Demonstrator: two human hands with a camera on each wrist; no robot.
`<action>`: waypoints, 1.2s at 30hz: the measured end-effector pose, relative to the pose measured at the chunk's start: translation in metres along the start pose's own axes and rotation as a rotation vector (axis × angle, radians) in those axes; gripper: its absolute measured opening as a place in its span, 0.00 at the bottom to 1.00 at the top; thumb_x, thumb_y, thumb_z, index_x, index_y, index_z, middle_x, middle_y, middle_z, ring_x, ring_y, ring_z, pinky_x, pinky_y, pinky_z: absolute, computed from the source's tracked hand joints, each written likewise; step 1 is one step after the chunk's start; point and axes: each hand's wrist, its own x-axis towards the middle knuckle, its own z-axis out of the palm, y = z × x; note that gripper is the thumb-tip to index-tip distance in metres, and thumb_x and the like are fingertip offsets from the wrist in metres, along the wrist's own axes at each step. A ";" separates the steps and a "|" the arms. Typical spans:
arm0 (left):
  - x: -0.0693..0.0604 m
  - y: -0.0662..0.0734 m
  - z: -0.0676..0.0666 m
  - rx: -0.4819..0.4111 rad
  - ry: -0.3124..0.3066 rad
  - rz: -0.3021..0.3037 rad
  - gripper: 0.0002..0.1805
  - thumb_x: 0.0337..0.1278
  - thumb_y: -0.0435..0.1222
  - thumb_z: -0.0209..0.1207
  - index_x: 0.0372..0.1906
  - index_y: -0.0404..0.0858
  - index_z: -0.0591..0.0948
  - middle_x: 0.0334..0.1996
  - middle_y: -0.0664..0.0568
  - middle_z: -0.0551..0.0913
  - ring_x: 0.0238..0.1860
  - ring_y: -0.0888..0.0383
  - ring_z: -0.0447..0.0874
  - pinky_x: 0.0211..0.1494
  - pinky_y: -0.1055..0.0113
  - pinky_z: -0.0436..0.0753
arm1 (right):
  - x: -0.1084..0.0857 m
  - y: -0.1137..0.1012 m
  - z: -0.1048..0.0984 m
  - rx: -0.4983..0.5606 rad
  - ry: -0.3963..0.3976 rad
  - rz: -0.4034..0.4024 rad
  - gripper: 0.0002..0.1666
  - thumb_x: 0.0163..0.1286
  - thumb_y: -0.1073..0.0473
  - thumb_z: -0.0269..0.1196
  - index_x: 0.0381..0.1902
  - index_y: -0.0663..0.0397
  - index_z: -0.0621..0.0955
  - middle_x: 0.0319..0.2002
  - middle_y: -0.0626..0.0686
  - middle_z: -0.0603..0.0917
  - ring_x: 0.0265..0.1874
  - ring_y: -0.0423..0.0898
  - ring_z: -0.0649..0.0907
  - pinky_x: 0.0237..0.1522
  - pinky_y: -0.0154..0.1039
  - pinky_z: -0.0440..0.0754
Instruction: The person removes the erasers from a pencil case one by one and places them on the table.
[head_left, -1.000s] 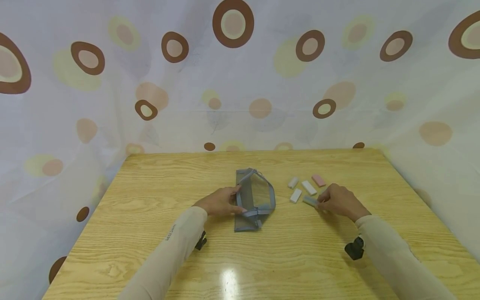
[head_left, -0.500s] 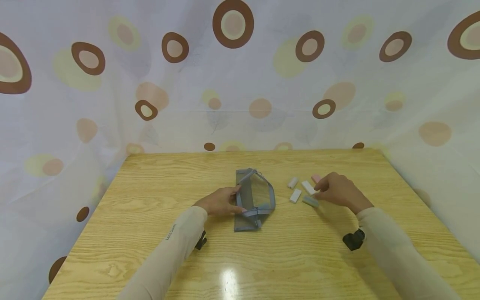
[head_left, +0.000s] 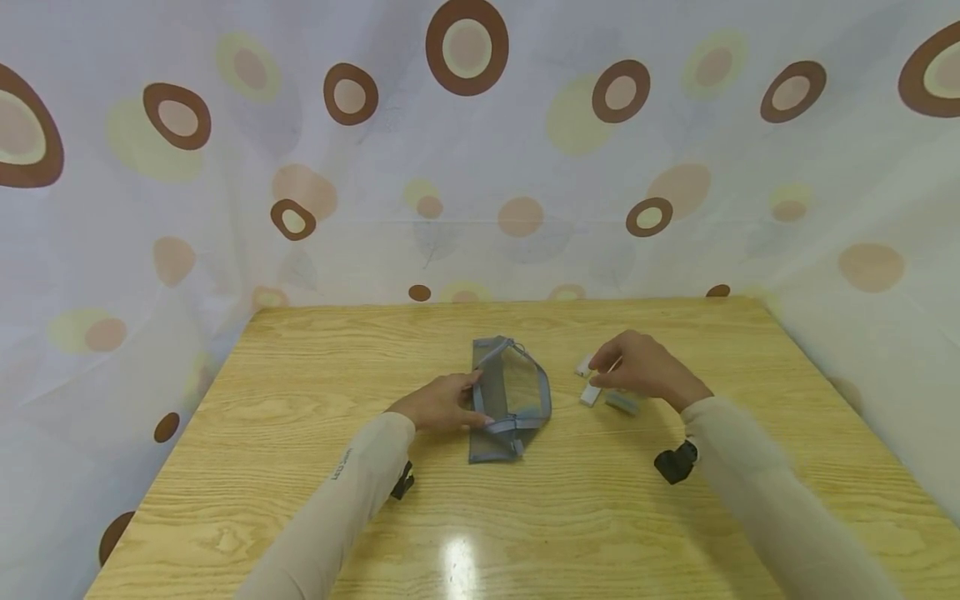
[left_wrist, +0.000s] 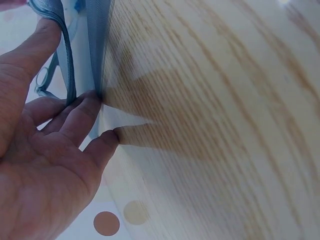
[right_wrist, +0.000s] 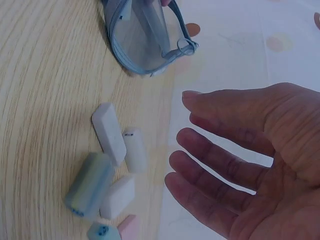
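Observation:
My left hand (head_left: pixel 437 402) holds the rim of a grey-blue zippered mesh pouch (head_left: pixel 491 392), keeping its mouth spread. In the left wrist view, thumb and fingers meet the pouch's zipper edge. Over a small group of erasers hovers my right hand (head_left: pixel 647 367), its fingers loosely bent and nothing between them. The right wrist view shows a white eraser (right_wrist: pixel 108 132), a second white eraser (right_wrist: pixel 135 152), a blue-green striped eraser (right_wrist: pixel 90 185), another white one, a pink eraser (right_wrist: pixel 129 227) and a pale blue piece (right_wrist: pixel 103 232). In the head view my right hand covers some of these.
A wooden table (head_left: pixel 315 350) carries everything. Behind it and at both sides hangs a pale curtain (head_left: pixel 480 167) printed with brown, pink and yellow circles. A light reflection lies near the table's front.
My right hand has left the blue-green eraser, lifted and moved left over the white erasers. The eraser stays on the table. My left hand and the pouch have not moved.

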 end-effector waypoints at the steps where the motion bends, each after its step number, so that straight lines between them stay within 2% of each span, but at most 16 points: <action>1: 0.000 0.000 0.000 -0.001 0.000 0.000 0.50 0.64 0.41 0.68 0.79 0.30 0.51 0.78 0.37 0.56 0.76 0.45 0.60 0.76 0.55 0.64 | 0.002 -0.002 0.002 0.001 -0.006 -0.004 0.15 0.68 0.61 0.69 0.47 0.67 0.87 0.46 0.61 0.87 0.43 0.55 0.85 0.44 0.52 0.85; 8: 0.000 0.000 0.000 0.009 0.000 -0.002 0.50 0.64 0.42 0.68 0.80 0.30 0.51 0.78 0.37 0.56 0.76 0.45 0.60 0.75 0.55 0.66 | 0.016 -0.010 0.017 0.002 -0.043 -0.041 0.12 0.67 0.61 0.69 0.46 0.64 0.88 0.47 0.59 0.87 0.43 0.54 0.85 0.46 0.53 0.84; 15: -0.001 0.000 0.001 -0.008 0.000 0.007 0.51 0.64 0.41 0.68 0.80 0.29 0.50 0.78 0.36 0.55 0.75 0.43 0.61 0.75 0.54 0.66 | 0.026 -0.017 0.035 0.011 -0.093 -0.097 0.11 0.67 0.63 0.70 0.46 0.63 0.88 0.48 0.59 0.87 0.41 0.53 0.86 0.40 0.47 0.87; 23: -0.001 -0.001 0.002 -0.026 0.004 -0.004 0.51 0.63 0.41 0.68 0.80 0.31 0.50 0.78 0.38 0.56 0.75 0.44 0.61 0.75 0.55 0.66 | 0.035 -0.021 0.053 0.007 -0.148 -0.160 0.11 0.65 0.63 0.72 0.43 0.65 0.88 0.43 0.56 0.88 0.40 0.50 0.86 0.43 0.46 0.87; 30: -0.001 -0.001 0.002 -0.015 0.009 0.001 0.51 0.63 0.41 0.69 0.80 0.29 0.50 0.77 0.37 0.56 0.75 0.44 0.61 0.74 0.55 0.67 | 0.038 -0.023 0.059 -0.007 -0.162 -0.192 0.10 0.63 0.66 0.72 0.42 0.64 0.89 0.39 0.54 0.89 0.37 0.46 0.86 0.41 0.43 0.87; 36: 0.000 -0.001 0.002 -0.003 0.007 0.001 0.52 0.63 0.42 0.69 0.80 0.30 0.49 0.78 0.38 0.56 0.76 0.45 0.60 0.75 0.56 0.65 | 0.039 -0.022 0.058 -0.011 -0.190 -0.204 0.10 0.63 0.67 0.72 0.42 0.65 0.89 0.40 0.55 0.89 0.38 0.47 0.87 0.42 0.42 0.87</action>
